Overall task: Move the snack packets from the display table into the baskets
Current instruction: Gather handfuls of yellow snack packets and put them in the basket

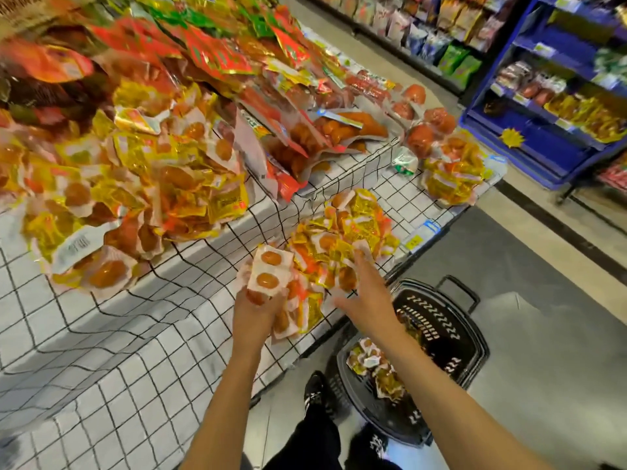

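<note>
Two hands work the tabletop's front edge: left grip [259,300] clamped on packets [269,274], right [364,290] spread open over the pile [342,232], basket [441,337] directly below it.

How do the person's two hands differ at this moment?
The left hand grips a white packet with two orange rounds, lifted off the checked tablecloth; the right hand holds nothing, its fingers spread flat over the yellow packet pile. The right reaches farther. Both are bare.
</note>
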